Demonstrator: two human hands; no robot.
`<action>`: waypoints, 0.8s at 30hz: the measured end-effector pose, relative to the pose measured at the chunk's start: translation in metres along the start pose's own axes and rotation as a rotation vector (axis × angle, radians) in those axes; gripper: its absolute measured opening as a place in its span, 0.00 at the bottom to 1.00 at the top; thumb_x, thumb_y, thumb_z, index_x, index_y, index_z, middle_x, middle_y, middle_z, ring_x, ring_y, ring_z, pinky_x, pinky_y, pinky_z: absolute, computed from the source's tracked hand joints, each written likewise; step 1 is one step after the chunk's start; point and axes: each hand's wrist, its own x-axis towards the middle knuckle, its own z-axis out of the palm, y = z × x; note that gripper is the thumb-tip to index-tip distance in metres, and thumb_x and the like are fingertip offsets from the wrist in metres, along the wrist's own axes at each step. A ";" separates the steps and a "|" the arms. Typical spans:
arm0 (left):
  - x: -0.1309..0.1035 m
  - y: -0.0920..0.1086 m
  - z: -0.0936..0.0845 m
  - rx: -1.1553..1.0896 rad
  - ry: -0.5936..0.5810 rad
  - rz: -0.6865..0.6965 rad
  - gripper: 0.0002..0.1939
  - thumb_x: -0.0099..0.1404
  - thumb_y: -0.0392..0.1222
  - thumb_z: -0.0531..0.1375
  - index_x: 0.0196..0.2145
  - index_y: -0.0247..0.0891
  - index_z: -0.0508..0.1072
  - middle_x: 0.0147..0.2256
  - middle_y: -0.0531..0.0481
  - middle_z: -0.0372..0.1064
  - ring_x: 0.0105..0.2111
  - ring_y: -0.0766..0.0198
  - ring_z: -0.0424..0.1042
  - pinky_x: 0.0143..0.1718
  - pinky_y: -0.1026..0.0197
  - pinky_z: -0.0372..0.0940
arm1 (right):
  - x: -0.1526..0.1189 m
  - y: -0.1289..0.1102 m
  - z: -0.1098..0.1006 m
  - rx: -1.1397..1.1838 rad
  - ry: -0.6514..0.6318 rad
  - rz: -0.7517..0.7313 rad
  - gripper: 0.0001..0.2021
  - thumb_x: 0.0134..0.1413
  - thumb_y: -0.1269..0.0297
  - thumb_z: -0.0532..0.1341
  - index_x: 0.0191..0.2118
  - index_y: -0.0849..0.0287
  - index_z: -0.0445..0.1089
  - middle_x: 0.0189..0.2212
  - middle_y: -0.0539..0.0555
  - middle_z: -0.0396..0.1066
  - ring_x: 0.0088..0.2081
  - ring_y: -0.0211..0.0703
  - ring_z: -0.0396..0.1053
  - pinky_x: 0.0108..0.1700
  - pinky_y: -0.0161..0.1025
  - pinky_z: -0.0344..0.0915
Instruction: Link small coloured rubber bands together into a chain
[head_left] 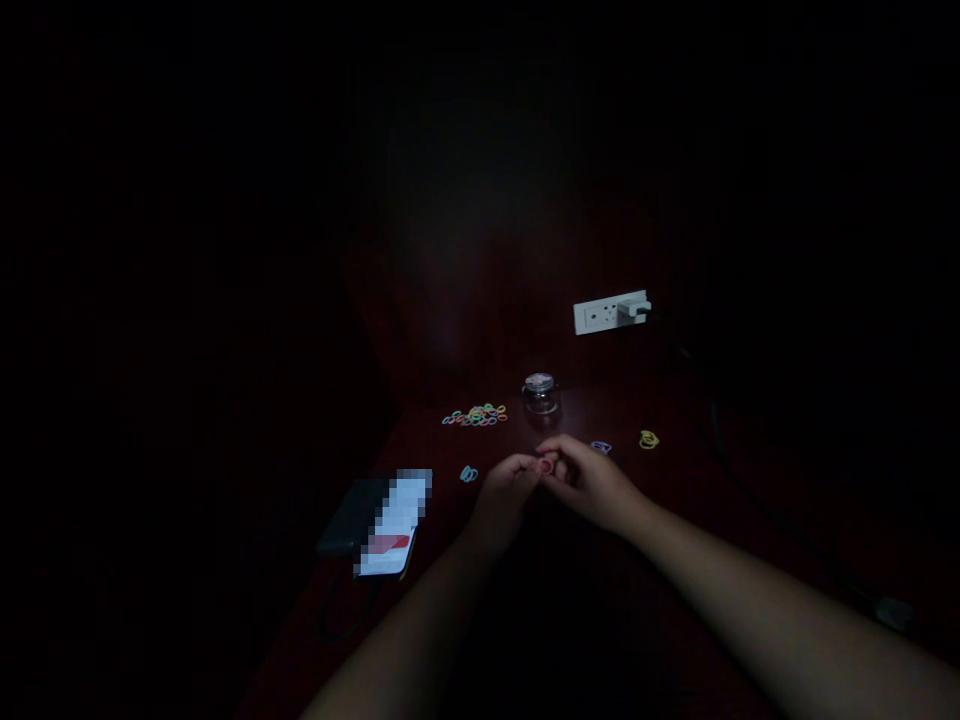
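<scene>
My left hand [504, 497] and my right hand [589, 482] meet over the dark red table, fingertips pinched together. Between them is a small pinkish elastic band [546, 467], which the fingers of both hands seem to grip. Just past my right hand lie purple elastic bands [601, 447], partly hidden by it. Yellow bands [649, 439] rest farther right. Light blue bands [469, 474] sit left of my left hand. A mixed-colour pile of bands [478, 415] is spread farther back.
A small clear jar [540, 395] with a lid stands behind my hands. At the left are a lit phone [396, 525] and a dark flat object [349, 515]. A white wall socket [600, 314] holds a plug, whose dark cable [716, 425] runs down the right. The surroundings are very dark.
</scene>
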 end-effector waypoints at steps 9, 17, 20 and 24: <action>0.004 -0.004 -0.001 -0.034 -0.008 -0.010 0.12 0.58 0.48 0.55 0.33 0.35 0.69 0.27 0.51 0.64 0.25 0.69 0.61 0.26 0.67 0.56 | 0.000 -0.006 -0.003 -0.012 0.015 -0.035 0.09 0.53 0.64 0.57 0.40 0.60 0.66 0.28 0.52 0.66 0.25 0.33 0.60 0.27 0.32 0.60; 0.005 -0.005 -0.002 0.028 0.031 0.009 0.12 0.58 0.48 0.55 0.31 0.36 0.69 0.28 0.52 0.64 0.25 0.70 0.60 0.26 0.68 0.56 | 0.001 -0.006 -0.006 -0.028 0.071 -0.068 0.08 0.53 0.63 0.57 0.35 0.61 0.68 0.25 0.52 0.65 0.24 0.33 0.60 0.26 0.32 0.59; 0.006 -0.007 -0.003 0.053 0.040 0.019 0.13 0.59 0.49 0.54 0.32 0.36 0.69 0.29 0.51 0.66 0.26 0.69 0.62 0.27 0.67 0.56 | 0.000 -0.005 -0.007 -0.044 0.082 -0.085 0.07 0.54 0.64 0.57 0.34 0.61 0.69 0.26 0.52 0.65 0.25 0.34 0.60 0.27 0.32 0.59; 0.007 -0.007 -0.003 0.059 0.054 0.001 0.13 0.59 0.48 0.54 0.32 0.35 0.70 0.30 0.50 0.67 0.28 0.69 0.63 0.28 0.67 0.57 | 0.000 -0.002 -0.007 -0.004 0.088 -0.061 0.11 0.53 0.64 0.58 0.42 0.61 0.66 0.28 0.51 0.66 0.25 0.33 0.60 0.26 0.32 0.59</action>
